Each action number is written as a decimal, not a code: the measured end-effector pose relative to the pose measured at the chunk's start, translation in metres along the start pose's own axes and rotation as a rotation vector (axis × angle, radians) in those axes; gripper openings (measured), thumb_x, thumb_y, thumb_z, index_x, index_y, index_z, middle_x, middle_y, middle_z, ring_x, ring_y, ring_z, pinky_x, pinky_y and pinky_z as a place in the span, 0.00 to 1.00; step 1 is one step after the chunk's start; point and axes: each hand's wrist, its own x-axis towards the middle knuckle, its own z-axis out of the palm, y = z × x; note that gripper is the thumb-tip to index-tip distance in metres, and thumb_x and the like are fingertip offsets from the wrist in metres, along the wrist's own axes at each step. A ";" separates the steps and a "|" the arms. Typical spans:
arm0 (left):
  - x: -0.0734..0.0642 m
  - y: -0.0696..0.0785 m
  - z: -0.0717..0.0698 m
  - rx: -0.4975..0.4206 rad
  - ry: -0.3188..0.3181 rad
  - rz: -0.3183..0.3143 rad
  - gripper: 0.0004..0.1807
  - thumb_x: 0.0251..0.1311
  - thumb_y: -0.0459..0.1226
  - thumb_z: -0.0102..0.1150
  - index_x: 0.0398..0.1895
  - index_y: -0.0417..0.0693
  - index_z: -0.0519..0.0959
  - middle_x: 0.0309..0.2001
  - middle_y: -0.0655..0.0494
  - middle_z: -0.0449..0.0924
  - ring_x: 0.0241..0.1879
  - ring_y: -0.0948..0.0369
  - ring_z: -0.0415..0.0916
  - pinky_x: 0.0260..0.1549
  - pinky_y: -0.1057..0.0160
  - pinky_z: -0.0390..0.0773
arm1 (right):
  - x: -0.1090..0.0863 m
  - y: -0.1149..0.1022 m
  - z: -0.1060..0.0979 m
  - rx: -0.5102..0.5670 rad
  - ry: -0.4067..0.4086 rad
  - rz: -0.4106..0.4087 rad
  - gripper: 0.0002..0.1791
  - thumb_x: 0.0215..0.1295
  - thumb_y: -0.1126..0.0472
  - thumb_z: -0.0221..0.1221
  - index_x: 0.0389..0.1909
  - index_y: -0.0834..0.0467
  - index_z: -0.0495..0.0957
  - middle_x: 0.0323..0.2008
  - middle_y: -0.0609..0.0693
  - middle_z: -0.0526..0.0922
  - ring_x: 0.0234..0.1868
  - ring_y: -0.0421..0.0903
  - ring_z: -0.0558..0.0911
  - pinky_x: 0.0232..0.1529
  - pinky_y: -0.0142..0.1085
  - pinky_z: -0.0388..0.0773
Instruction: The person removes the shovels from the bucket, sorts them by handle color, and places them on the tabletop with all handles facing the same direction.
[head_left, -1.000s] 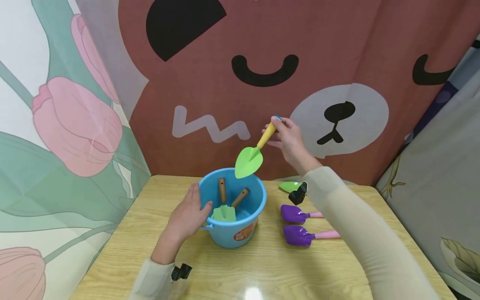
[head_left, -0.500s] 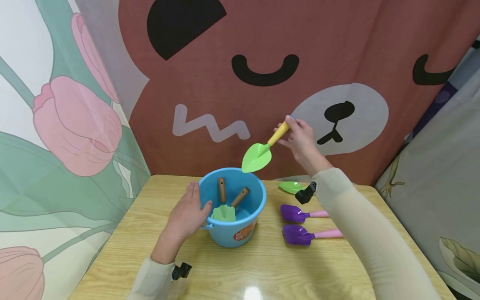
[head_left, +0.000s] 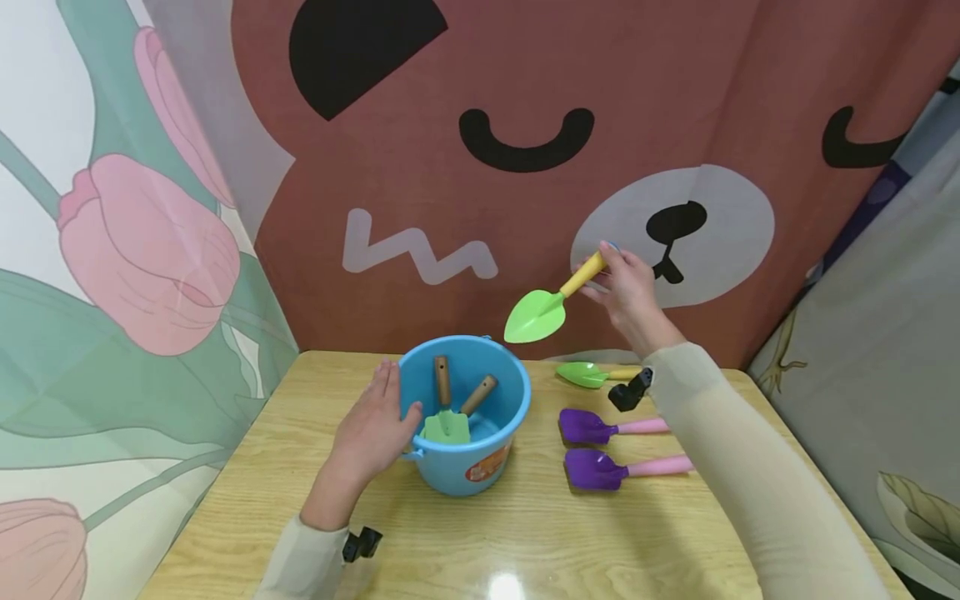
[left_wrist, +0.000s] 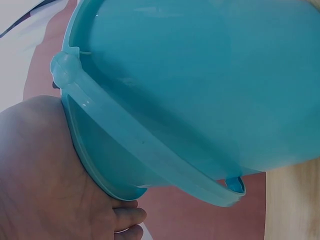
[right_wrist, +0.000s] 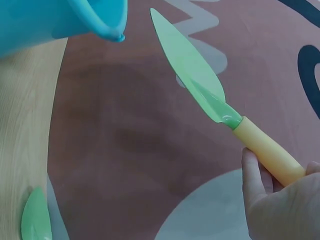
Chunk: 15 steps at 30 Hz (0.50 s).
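Note:
My right hand (head_left: pixel 633 292) holds a toy trowel by its yellow handle (right_wrist: pixel 270 152), off the table. The trowel's green blade (head_left: pixel 536 317) points down and left, beyond the right side of the blue bucket's rim. My left hand (head_left: pixel 371 425) rests on the left side of the blue bucket (head_left: pixel 457 475), fingers straight along the rim. In the left wrist view, the bucket's handle (left_wrist: pixel 145 142) hangs down along its outer wall. Inside the bucket lie a green-bladed shovel (head_left: pixel 447 427) with a brown handle and a second brown-handled tool (head_left: pixel 478 395), its head mostly hidden.
On the wooden table (head_left: pixel 450 542), right of the bucket, lie another green trowel (head_left: pixel 583 374) with a yellow handle and two purple shovels, one nearer (head_left: pixel 595 469) and one farther (head_left: pixel 587 427), with pink handles. A printed curtain (head_left: pixel 405 308) stands behind the table.
My right hand has moved right with the trowel, carrying its blade from above the bucket to beyond the rim. My left hand has stayed at the bucket.

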 end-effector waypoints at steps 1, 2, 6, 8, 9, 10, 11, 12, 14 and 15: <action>0.000 0.000 0.000 0.002 -0.001 0.001 0.45 0.73 0.53 0.45 0.80 0.33 0.45 0.81 0.39 0.40 0.80 0.43 0.39 0.73 0.39 0.54 | 0.001 0.000 -0.002 0.006 0.005 0.005 0.22 0.73 0.48 0.58 0.57 0.60 0.71 0.39 0.48 0.84 0.46 0.47 0.86 0.55 0.48 0.82; 0.000 0.000 0.000 0.003 -0.002 0.001 0.45 0.73 0.53 0.45 0.80 0.33 0.45 0.81 0.39 0.40 0.80 0.43 0.39 0.73 0.39 0.54 | 0.002 0.000 -0.005 0.016 0.009 0.010 0.22 0.73 0.48 0.58 0.57 0.60 0.71 0.39 0.48 0.84 0.46 0.47 0.86 0.57 0.49 0.80; 0.000 0.000 -0.002 0.007 -0.005 0.005 0.44 0.73 0.53 0.44 0.80 0.33 0.45 0.81 0.38 0.40 0.80 0.42 0.40 0.73 0.40 0.54 | 0.004 0.001 -0.013 0.031 0.031 0.021 0.25 0.73 0.48 0.57 0.59 0.62 0.69 0.38 0.49 0.84 0.46 0.48 0.86 0.62 0.53 0.75; 0.000 0.000 -0.003 0.007 -0.006 0.005 0.44 0.74 0.52 0.43 0.80 0.32 0.45 0.81 0.38 0.40 0.80 0.42 0.41 0.73 0.40 0.54 | 0.005 0.002 -0.017 0.040 0.040 0.028 0.25 0.73 0.48 0.58 0.60 0.62 0.69 0.39 0.49 0.84 0.46 0.47 0.86 0.63 0.54 0.74; 0.000 0.000 -0.003 0.009 -0.007 0.005 0.44 0.74 0.52 0.43 0.80 0.32 0.45 0.81 0.38 0.40 0.80 0.42 0.41 0.73 0.40 0.54 | 0.005 0.002 -0.018 0.042 0.048 0.032 0.25 0.73 0.48 0.58 0.59 0.61 0.69 0.39 0.49 0.83 0.47 0.48 0.86 0.62 0.54 0.75; 0.000 0.000 -0.003 0.010 -0.006 0.006 0.43 0.74 0.52 0.43 0.79 0.32 0.45 0.81 0.38 0.40 0.80 0.41 0.41 0.73 0.40 0.54 | 0.006 0.002 -0.020 0.042 0.055 0.038 0.24 0.72 0.48 0.58 0.59 0.60 0.70 0.40 0.50 0.83 0.47 0.48 0.86 0.62 0.53 0.75; 0.000 0.000 -0.003 0.011 -0.007 0.005 0.43 0.74 0.52 0.43 0.79 0.32 0.45 0.81 0.38 0.40 0.80 0.41 0.41 0.73 0.40 0.54 | 0.006 0.003 -0.022 0.049 0.061 0.044 0.23 0.72 0.48 0.59 0.57 0.59 0.70 0.40 0.50 0.83 0.48 0.49 0.86 0.62 0.53 0.75; 0.001 0.000 -0.002 0.012 -0.007 0.004 0.43 0.74 0.52 0.43 0.80 0.32 0.45 0.81 0.38 0.41 0.80 0.42 0.41 0.73 0.40 0.54 | 0.007 0.003 -0.024 0.067 0.065 0.052 0.22 0.72 0.48 0.59 0.56 0.59 0.70 0.40 0.50 0.83 0.47 0.49 0.86 0.63 0.54 0.74; 0.001 0.000 -0.002 0.015 -0.008 0.005 0.43 0.74 0.52 0.43 0.80 0.32 0.45 0.81 0.38 0.41 0.80 0.42 0.41 0.74 0.40 0.54 | 0.007 0.004 -0.027 0.078 0.070 0.065 0.20 0.72 0.48 0.59 0.54 0.57 0.70 0.41 0.51 0.83 0.47 0.50 0.86 0.63 0.54 0.74; 0.001 0.000 -0.001 0.014 -0.008 0.005 0.43 0.74 0.52 0.42 0.80 0.32 0.45 0.81 0.39 0.41 0.80 0.42 0.41 0.74 0.41 0.54 | 0.007 0.004 -0.028 0.084 0.073 0.071 0.19 0.72 0.49 0.59 0.53 0.57 0.70 0.41 0.51 0.83 0.47 0.50 0.86 0.63 0.54 0.74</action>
